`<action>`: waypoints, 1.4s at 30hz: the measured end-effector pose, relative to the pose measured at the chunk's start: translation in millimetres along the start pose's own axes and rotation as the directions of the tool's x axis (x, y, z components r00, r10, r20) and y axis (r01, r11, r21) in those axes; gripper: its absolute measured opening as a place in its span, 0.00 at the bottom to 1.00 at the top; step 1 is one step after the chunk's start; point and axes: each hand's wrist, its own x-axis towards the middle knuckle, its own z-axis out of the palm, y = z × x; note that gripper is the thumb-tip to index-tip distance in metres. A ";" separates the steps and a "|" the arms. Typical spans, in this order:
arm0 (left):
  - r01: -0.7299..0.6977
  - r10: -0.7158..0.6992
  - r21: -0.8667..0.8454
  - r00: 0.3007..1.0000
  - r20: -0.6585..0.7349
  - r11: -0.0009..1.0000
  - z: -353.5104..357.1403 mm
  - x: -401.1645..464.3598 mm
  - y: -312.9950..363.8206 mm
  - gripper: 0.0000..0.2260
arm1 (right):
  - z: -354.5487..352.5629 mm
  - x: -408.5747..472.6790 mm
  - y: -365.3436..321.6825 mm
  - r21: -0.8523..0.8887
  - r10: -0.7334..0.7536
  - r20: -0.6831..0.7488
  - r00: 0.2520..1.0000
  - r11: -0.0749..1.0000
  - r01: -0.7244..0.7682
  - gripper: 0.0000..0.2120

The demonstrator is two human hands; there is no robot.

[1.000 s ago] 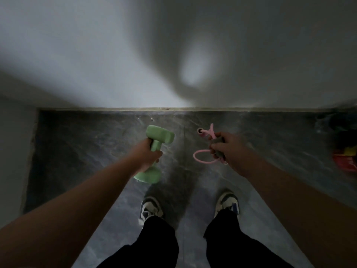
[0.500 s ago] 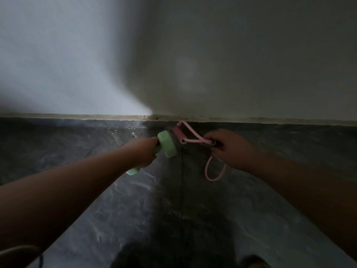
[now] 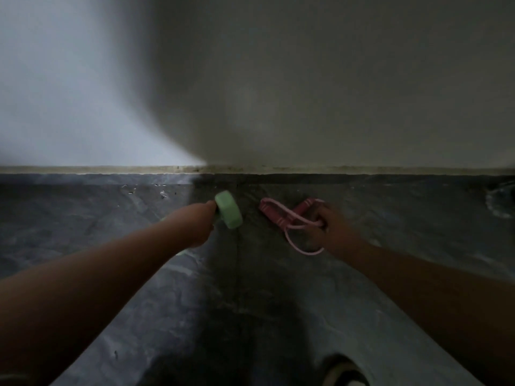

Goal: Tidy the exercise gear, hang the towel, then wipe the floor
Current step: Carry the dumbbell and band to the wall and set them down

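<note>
Left hand (image 3: 199, 224) grips mint-green hexagonal dumbbell (image 3: 229, 209), right hand (image 3: 333, 227) pinches pink jump rope (image 3: 281, 215), both near floor's wall edge; towel, wiping pending.

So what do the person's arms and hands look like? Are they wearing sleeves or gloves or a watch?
Both arms are bare as far as the picture shows: no sleeves reach the forearms. The left hand and the right hand wear no gloves, and I can see no watch, bracelet or ring. The light is dim, so small details could be missed.
</note>
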 end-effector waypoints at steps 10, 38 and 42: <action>0.015 -0.011 -0.067 0.998 0.055 0.998 20.4 19.9 13.0 0.19 | -7.8 5.0 52.1 0.506 0.546 0.035 0.837 0.713 -0.486 0.10; -0.037 0.103 0.353 0.980 -0.168 0.935 -12.7 29.7 24.2 0.14 | -11.7 47.4 -16.8 -0.085 0.250 -0.140 0.958 0.961 -0.263 0.27; -0.080 0.155 0.387 0.973 -0.169 0.919 -16.2 29.9 21.5 0.15 | -10.3 35.1 -24.9 -0.234 0.080 -0.082 0.993 0.967 -0.097 0.28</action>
